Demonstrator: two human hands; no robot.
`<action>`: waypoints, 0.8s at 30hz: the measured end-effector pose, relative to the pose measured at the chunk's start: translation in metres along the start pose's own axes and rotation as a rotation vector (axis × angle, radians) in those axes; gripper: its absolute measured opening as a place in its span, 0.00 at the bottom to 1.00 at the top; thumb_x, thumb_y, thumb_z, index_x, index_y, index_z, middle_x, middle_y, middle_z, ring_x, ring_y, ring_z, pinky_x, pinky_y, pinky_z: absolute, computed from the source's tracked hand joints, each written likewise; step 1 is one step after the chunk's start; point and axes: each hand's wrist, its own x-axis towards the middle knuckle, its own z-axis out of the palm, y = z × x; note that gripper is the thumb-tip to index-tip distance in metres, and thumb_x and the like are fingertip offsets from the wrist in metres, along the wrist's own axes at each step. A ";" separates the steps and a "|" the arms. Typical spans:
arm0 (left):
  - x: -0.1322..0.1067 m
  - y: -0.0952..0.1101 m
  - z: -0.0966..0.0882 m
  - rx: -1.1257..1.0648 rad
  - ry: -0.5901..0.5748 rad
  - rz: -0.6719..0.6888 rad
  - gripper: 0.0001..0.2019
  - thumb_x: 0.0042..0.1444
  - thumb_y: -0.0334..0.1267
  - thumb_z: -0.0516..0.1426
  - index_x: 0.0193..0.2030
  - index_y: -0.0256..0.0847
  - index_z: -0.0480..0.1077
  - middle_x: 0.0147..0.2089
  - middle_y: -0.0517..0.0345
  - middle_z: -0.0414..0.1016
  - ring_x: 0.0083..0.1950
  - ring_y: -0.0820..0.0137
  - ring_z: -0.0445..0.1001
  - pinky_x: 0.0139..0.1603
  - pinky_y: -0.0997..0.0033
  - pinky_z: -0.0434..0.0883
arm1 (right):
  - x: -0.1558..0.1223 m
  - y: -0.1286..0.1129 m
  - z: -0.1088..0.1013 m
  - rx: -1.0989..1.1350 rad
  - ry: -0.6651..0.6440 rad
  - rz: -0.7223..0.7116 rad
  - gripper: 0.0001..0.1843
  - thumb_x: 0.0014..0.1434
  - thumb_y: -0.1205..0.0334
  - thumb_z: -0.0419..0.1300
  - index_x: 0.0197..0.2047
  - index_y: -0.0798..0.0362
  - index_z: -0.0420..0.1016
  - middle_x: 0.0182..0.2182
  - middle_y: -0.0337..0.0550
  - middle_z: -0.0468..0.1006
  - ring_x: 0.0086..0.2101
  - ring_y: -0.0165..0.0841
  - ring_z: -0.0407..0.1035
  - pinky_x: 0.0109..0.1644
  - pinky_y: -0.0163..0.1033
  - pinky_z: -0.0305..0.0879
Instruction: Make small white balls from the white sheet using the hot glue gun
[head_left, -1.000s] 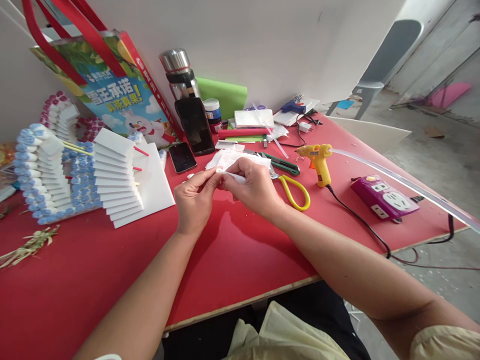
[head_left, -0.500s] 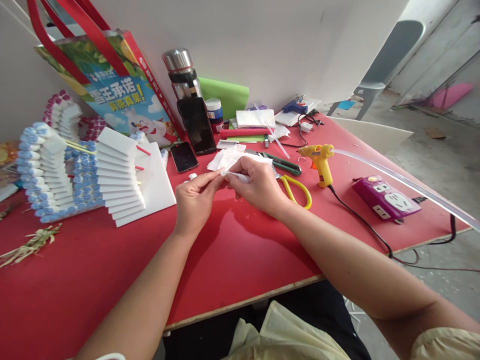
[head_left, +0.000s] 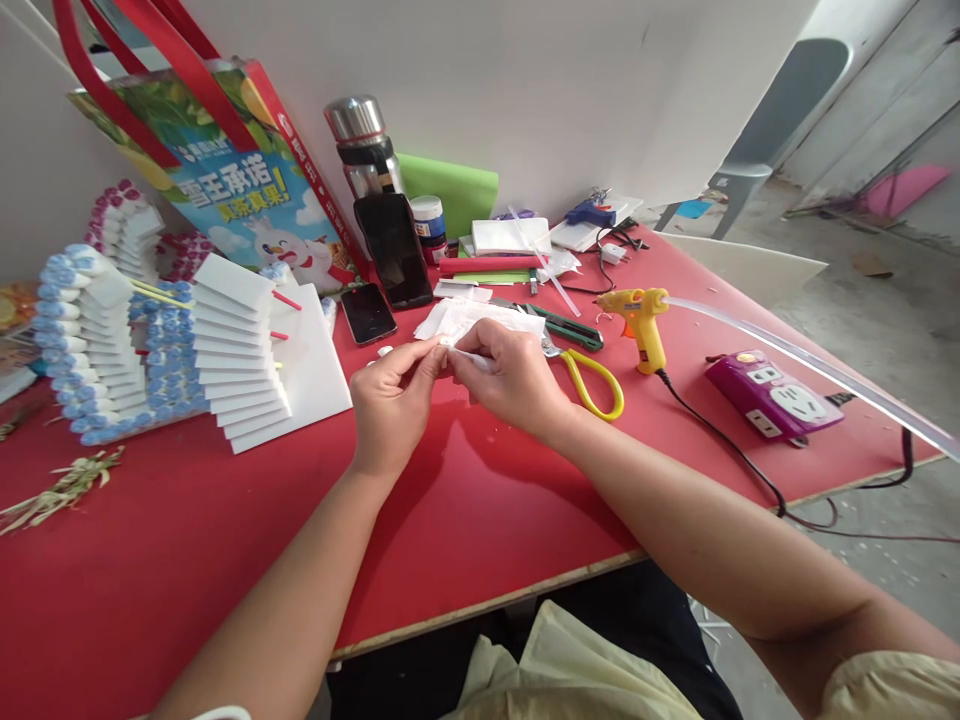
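Meeting at fingertips, left hand (head_left: 394, 400) and right hand (head_left: 514, 380) are closed on small white piece (head_left: 481, 362), pinched between them above red bench (head_left: 480, 540). White paper (head_left: 450, 318) laid just beyond grip; yellow-handled scissors (head_left: 618, 398) set right of it, glue gun (head_left: 643, 330) farther right. Stacked white panels (head_left: 236, 365) placed well left.

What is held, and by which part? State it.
A white piece: the left hand and right hand pinch its left end; the right partly covers the rest.
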 end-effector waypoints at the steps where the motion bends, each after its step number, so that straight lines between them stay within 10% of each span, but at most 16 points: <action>1: -0.001 0.000 0.000 0.016 0.002 0.024 0.11 0.61 0.43 0.63 0.47 0.43 0.83 0.43 0.55 0.86 0.42 0.63 0.84 0.48 0.65 0.79 | 0.000 0.000 0.000 0.020 0.002 0.008 0.08 0.63 0.58 0.59 0.33 0.50 0.69 0.29 0.40 0.79 0.30 0.33 0.72 0.34 0.37 0.62; 10: 0.006 -0.001 -0.007 -0.173 -0.038 -0.121 0.08 0.55 0.42 0.68 0.39 0.43 0.84 0.36 0.56 0.85 0.38 0.63 0.84 0.46 0.64 0.80 | 0.002 0.000 -0.012 0.208 -0.107 0.021 0.09 0.64 0.57 0.60 0.34 0.51 0.69 0.28 0.39 0.78 0.24 0.29 0.72 0.30 0.36 0.65; 17: 0.017 -0.009 -0.018 -0.495 -0.319 -0.315 0.14 0.52 0.43 0.70 0.45 0.42 0.84 0.40 0.52 0.84 0.40 0.60 0.84 0.47 0.54 0.83 | 0.003 -0.002 -0.017 0.314 -0.202 0.043 0.11 0.63 0.55 0.62 0.33 0.50 0.68 0.28 0.37 0.77 0.24 0.29 0.71 0.29 0.36 0.66; 24: 0.012 -0.001 -0.011 -0.293 -0.197 -0.219 0.14 0.56 0.44 0.68 0.45 0.39 0.83 0.37 0.52 0.83 0.37 0.64 0.82 0.45 0.62 0.81 | 0.006 -0.001 -0.012 0.286 -0.121 0.105 0.07 0.60 0.60 0.63 0.32 0.52 0.71 0.27 0.38 0.79 0.23 0.29 0.72 0.27 0.34 0.65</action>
